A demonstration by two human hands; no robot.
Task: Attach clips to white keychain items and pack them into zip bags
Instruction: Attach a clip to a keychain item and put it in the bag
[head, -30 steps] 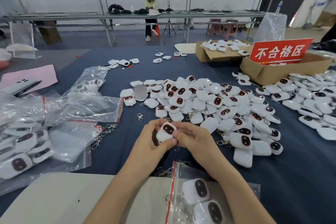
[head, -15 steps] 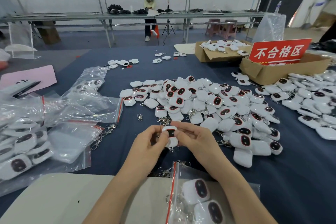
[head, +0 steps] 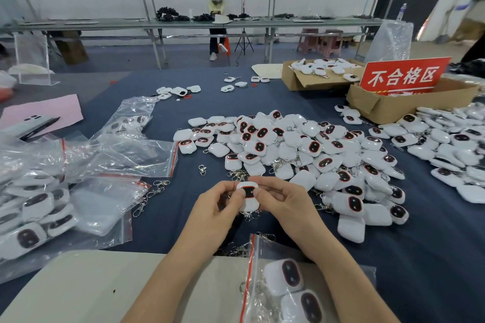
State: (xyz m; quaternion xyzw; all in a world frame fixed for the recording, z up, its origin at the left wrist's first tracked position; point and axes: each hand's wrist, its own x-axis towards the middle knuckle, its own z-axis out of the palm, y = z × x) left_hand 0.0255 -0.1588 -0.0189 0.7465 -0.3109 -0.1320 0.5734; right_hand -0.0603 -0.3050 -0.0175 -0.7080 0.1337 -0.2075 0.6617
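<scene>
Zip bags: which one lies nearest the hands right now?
The zip bag at the bottom of the head view, partly covered by the right forearm, with two white keychain items inside. The other bags lie off to the left.

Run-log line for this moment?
step: attaching clip | left hand: pinches white keychain item | right hand: pinches same item | clip: hangs below it

Left grip (head: 217,208), right grip (head: 286,204) meet, pinching (fingers curled).
</scene>
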